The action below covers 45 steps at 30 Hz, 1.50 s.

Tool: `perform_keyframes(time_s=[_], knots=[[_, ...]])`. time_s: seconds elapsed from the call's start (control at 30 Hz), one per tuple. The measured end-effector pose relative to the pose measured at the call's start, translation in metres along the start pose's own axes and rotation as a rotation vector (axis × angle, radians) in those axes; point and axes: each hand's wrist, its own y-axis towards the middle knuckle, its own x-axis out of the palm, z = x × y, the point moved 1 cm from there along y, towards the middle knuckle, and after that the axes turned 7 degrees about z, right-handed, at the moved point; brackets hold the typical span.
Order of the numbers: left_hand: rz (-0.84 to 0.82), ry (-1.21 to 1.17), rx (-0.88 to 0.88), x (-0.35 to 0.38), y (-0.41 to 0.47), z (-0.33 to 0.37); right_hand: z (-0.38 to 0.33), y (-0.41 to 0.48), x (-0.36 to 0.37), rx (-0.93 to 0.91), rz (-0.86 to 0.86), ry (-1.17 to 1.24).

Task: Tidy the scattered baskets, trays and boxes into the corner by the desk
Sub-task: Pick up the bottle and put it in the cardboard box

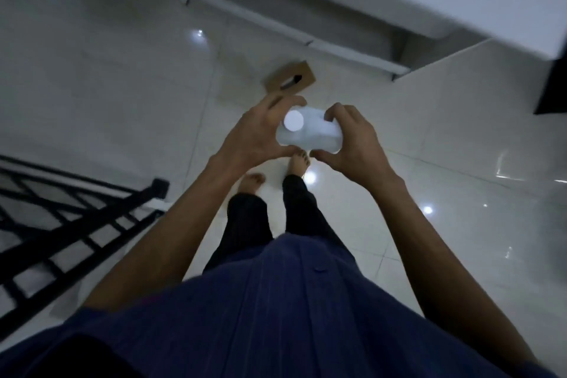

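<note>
No text, label, brand or number can be read anywhere in the frame. The brown cardboard box (290, 80) at the upper centre carries only dark marks, too blurred to make out, and the white container (310, 132) shows no print.

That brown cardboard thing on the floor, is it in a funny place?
Yes, a bit. The cardboard box lies alone on the white tiled floor, turned at an angle to the white ledge behind it. Nothing looks spilled or broken. Both hands, left hand and right hand, hold a white plastic container.
</note>
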Motion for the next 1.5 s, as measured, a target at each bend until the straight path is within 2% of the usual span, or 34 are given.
perform_keyframes(time_s=[0.13, 0.23, 0.43, 0.57, 0.73, 1.0, 1.07, 1.27, 1.5], knots=[[-0.001, 0.06, 0.247, -0.042, -0.018, 0.069, -0.067, -0.061, -0.057, -0.064, 0.234, -0.108], [-0.083, 0.081, 0.403, -0.054, -0.029, 0.11, -0.097, -0.108, -0.071, -0.047, 0.438, -0.14], [-0.327, 0.1, 0.651, -0.002, -0.051, 0.197, -0.08, -0.219, -0.075, 0.224, 1.017, -0.157], [-0.49, 0.094, 0.846, 0.07, -0.098, 0.276, -0.052, -0.324, -0.08, 0.429, 1.28, -0.217], [-0.706, 0.169, 1.064, 0.177, -0.172, 0.365, -0.012, -0.468, -0.074, 0.699, 1.401, -0.28], [-0.984, 0.272, 1.373, 0.35, -0.365, 0.494, 0.036, -0.717, -0.04, 1.156, 1.356, -0.566], [-1.044, 0.278, 1.423, 0.384, -0.404, 0.518, 0.046, -0.767, -0.035, 1.257, 1.329, -0.564], [-1.238, 0.372, 1.561, 0.494, -0.499, 0.587, 0.098, -0.903, -0.021, 1.417, 1.32, -0.536], [-1.394, 0.443, 1.696, 0.645, -0.578, 0.669, 0.195, -1.029, -0.019, 1.579, 1.407, -0.451]])
